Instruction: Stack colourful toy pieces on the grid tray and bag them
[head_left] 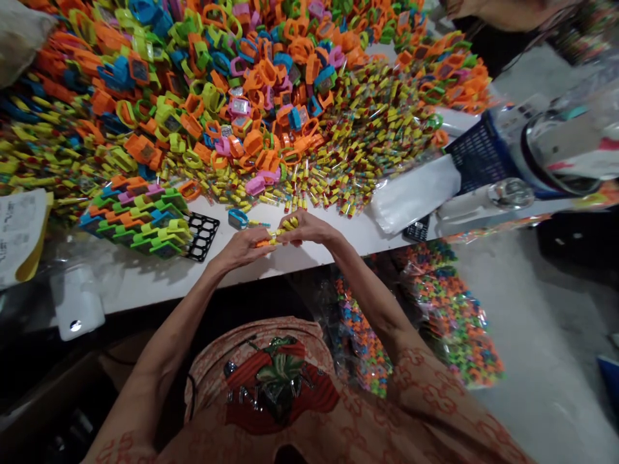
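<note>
My left hand (244,249) is closed around an orange toy watch (264,243), only partly visible between its fingers. My right hand (312,228) is shut on several small yellow wrapped packets (290,223). The fingertips of both hands meet at a yellow piece above the white table's front edge. Just beyond my left hand lies a blue toy watch (237,218) with a small wrapped packet beside it. A stack of toy watches (140,216) in orange, green, blue and pink rows stands to the left, next to a black grid tray (202,236).
A large heap of toy watches (261,71) and a pile of yellow packets (377,122) cover the back. Clear plastic bags (416,190) and a blue basket (478,154) stand right. A white phone-like object (77,303) lies left. Filled bags (449,316) sit below.
</note>
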Tool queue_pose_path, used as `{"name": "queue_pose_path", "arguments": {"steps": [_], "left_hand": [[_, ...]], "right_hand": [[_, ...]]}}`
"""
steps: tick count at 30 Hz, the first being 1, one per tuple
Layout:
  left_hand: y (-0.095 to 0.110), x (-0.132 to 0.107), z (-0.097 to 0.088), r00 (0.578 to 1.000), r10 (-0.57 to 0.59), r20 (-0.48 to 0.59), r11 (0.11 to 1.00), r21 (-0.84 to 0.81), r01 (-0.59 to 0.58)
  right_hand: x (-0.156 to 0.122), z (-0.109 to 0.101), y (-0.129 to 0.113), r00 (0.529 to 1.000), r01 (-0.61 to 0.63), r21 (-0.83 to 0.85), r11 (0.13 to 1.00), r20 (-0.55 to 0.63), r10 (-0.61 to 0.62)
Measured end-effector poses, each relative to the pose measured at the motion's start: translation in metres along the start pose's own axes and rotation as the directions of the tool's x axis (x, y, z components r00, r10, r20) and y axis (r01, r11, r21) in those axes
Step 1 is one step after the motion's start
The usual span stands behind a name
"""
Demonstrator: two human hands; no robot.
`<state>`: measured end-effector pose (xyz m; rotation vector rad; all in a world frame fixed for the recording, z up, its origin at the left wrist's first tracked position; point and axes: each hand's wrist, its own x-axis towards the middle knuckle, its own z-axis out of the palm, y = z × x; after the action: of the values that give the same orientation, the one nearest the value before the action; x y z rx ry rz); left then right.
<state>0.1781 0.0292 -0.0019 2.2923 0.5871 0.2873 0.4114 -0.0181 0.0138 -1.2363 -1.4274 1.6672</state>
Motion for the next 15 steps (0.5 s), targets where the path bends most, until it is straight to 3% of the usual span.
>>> {"name": "queue_pose_path", "arguments": {"steps": [2,5,7,9,11,13,15], "left_hand": [[-0.005,0.008,-0.003,0.996,-0.024,-0.086,0.987,0.154,0.037],[-0.021,0.036,-0.012,0.946,-0.016,-0.322,0.948,0.295,0.117],[-0.036,0.062,-0.018,0.883,-0.021,-0.469,0.927,0.322,0.192],[-0.051,0.088,-0.024,0.840,-0.050,-0.541,0.904,0.332,0.268],[-0.062,0.105,-0.027,0.831,-0.093,-0.548,0.889,0.330,0.318],[-0.065,0.109,-0.028,0.832,-0.101,-0.545,0.901,0.306,0.309],[-0.059,0.098,-0.026,0.835,-0.057,-0.547,0.939,0.254,0.231]], "right_hand": [[0.004,-0.004,0.010,0.969,0.028,0.011,1.000,-0.247,-0.024],[0.011,-0.009,0.025,0.782,0.075,-0.006,0.997,-0.620,-0.063],[0.014,-0.010,0.030,0.706,0.066,-0.035,0.997,-0.705,-0.072],[0.014,-0.007,0.029,0.711,0.055,-0.030,0.998,-0.700,-0.060],[0.011,-0.002,0.024,0.745,0.058,0.005,0.998,-0.666,-0.040],[0.007,0.003,0.017,0.768,0.072,0.047,0.996,-0.641,-0.025],[0.004,0.007,0.010,0.779,0.087,0.092,0.992,-0.627,-0.010]]}}
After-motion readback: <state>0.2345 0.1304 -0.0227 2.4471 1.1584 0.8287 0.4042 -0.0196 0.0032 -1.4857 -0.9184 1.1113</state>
